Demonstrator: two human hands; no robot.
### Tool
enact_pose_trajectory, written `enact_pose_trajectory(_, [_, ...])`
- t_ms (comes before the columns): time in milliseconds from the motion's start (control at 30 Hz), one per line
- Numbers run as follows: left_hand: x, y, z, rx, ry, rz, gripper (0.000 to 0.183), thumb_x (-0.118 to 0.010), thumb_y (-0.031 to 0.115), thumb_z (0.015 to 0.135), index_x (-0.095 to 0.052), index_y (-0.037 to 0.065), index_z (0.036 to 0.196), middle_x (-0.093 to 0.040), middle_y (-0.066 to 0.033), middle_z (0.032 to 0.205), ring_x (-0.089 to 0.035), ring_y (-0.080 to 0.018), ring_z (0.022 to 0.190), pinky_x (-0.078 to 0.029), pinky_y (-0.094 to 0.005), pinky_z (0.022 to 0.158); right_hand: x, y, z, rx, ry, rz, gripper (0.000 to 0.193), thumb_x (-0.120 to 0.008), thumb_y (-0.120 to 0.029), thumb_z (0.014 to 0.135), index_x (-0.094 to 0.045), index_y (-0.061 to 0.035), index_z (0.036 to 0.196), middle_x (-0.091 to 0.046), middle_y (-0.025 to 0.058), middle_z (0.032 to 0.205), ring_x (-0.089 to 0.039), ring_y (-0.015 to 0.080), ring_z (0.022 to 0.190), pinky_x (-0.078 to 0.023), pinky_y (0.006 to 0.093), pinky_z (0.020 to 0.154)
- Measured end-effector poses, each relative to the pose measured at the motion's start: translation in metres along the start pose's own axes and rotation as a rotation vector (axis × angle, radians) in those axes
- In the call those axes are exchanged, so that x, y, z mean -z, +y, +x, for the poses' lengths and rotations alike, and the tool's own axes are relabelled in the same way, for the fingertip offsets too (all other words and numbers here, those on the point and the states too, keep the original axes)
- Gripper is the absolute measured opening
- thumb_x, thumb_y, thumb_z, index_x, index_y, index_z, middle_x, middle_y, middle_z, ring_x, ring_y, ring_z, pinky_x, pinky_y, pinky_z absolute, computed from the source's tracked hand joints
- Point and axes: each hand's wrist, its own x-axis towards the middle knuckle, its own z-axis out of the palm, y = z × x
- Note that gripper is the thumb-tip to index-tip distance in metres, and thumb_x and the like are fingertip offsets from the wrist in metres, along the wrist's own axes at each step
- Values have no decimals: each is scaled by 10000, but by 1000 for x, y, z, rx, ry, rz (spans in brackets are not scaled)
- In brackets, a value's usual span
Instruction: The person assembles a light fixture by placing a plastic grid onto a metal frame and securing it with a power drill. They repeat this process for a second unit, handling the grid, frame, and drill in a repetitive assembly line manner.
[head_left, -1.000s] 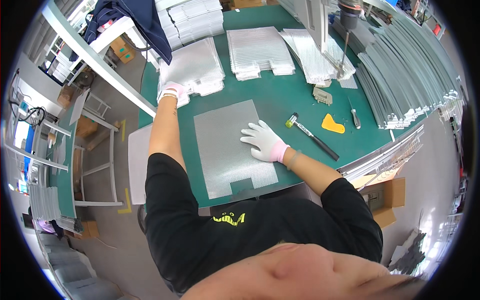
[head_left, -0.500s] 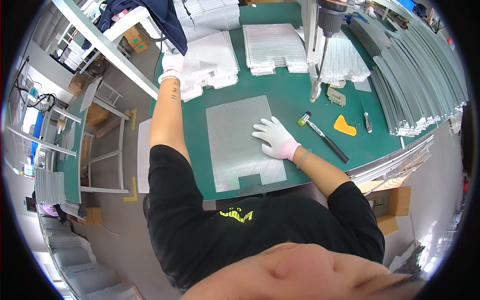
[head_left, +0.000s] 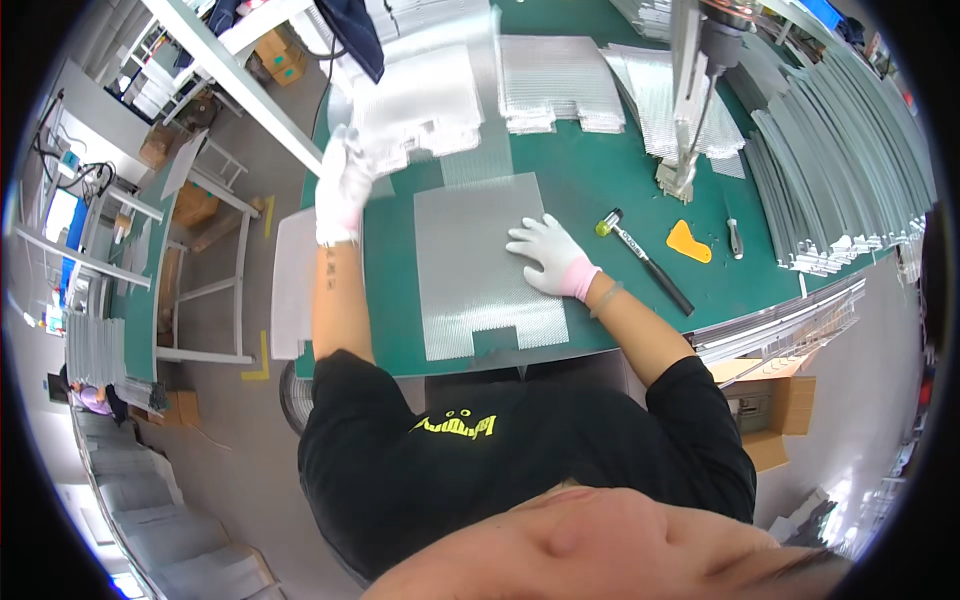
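Observation:
A grey metal mesh sheet [head_left: 470, 250] with a notch in its near edge lies flat on the green table. My right hand [head_left: 550, 255], in a white glove with a pink cuff, rests on its right side with fingers spread. At the far left, my gloved left hand [head_left: 343, 195] is closed at the near left corner of another mesh sheet [head_left: 478, 165], blurred and see-through. That sheet hangs over the stack of mesh sheets [head_left: 415, 100] and overlaps the far edge of the flat one. The left fingertips are smeared by motion.
Right of my right hand lie a hammer [head_left: 650, 265], a yellow scraper [head_left: 688, 242] and a screwdriver [head_left: 735, 238]. A tool on an upright arm [head_left: 685, 110] stands before more mesh stacks [head_left: 560, 85]. Long grey strips [head_left: 840, 170] fill the right side; a white frame post [head_left: 240, 85] slants at left.
My left hand has come nearer from the stack, bringing a mesh sheet with it. My right hand stays spread on the flat sheet. The whole view has shifted slightly.

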Motion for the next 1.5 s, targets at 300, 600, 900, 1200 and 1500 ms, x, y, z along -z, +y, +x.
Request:
enact_pose_trajectory(300, [-6,-73,-236,71,231,493,480,-650,129,968,-465,4,1392,-633,-80,1202,-623,-137,947,-532,-282,830,26,-38,-36,-511,468,1593,651,-472,-315,1032,-239,17,1541,-635,148,1255,-633,196,1082,-487,337,961])
enact_pose_trajectory(600, [-46,-77,-256,119,330,1766,573,-725,263,848,-566,-16,1323,-679,-172,958,-672,-255,808,-541,-347,762,32,-82,-53,-665,310,421,905,-740,-159,814,-233,6,1546,-680,138,1100,-665,246,789,-550,325,760])
enact_pose_trajectory(900, [-30,-77,-251,265,272,1799,558,-696,263,880,-537,-6,1342,-692,-161,972,-679,-326,891,-541,-406,796,2,-74,-44,-642,259,250,844,-742,-211,830,-301,-54,1533,-649,178,1164,-650,323,1072,-527,392,904])
enact_pose_trajectory(1200, [-12,-87,-256,110,251,1894,592,-720,263,861,-537,-12,1352,-687,-132,957,-670,-289,868,-534,-375,803,3,-71,-42,-665,97,146,751,-711,-282,864,-357,-78,1494,-579,187,1228,-627,358,1049,-532,412,880])
enact_pose_trajectory(1500, [-6,-90,-256,89,241,1924,596,-731,284,852,-548,-6,1340,-684,-123,926,-670,-289,871,-532,-376,790,3,-68,-40,-679,-18,56,691,-688,-327,886,-397,-71,1458,-566,199,1188,-636,377,1003,-549,420,847])
